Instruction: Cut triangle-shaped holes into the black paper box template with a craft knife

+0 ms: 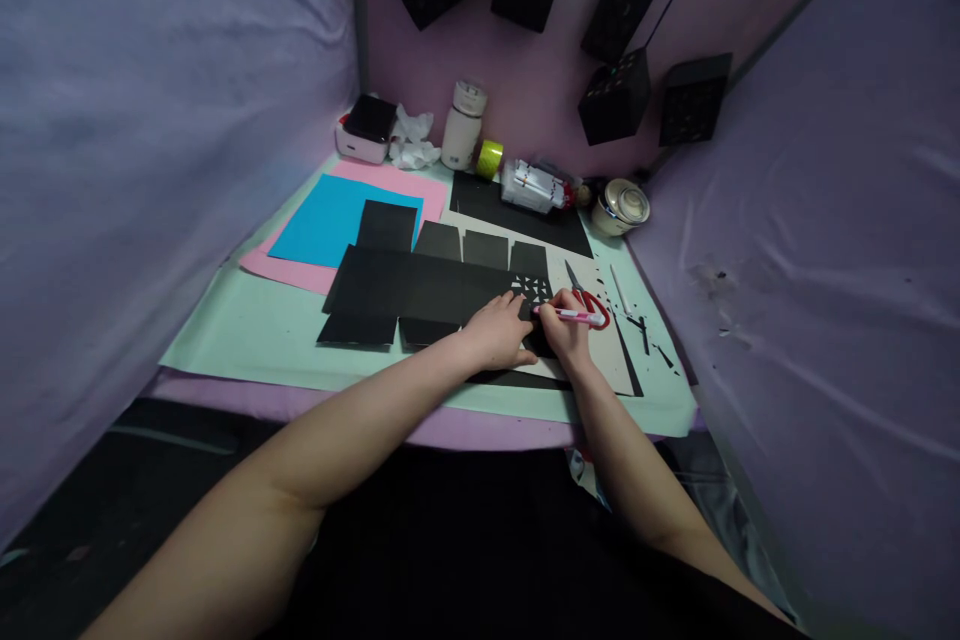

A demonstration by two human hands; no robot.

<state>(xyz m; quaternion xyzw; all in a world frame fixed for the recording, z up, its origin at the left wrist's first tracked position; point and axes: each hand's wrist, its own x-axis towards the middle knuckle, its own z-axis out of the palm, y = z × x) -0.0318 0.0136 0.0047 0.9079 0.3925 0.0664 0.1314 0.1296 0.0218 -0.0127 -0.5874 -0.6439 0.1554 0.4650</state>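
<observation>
A black card box template (pixel 420 285) with folded-out flaps lies flat on the work surface. Small triangular holes (pixel 531 287) pierce its right end, showing pale board beneath. My left hand (pixel 499 332) rests flat on the card just left of and below these holes, fingers spread. In my right hand (pixel 566 328) is a pink and white pen-style craft knife (pixel 574 316), its tip end at the card close to my left fingertips; the blade itself is too small to make out. Red-handled scissors (pixel 598 310) lie just beyond my right hand, partly hidden by it.
Blue paper (pixel 315 220) and pink paper (pixel 262 260) lie left. Along the back stand a white bottle (pixel 461 130), yellow tape roll (pixel 490 159), clear box (pixel 532 185) and round container (pixel 621 207). A white pen (pixel 621 289) and black scraps (pixel 645 335) lie right. Black boxes (pixel 615 100) hang above.
</observation>
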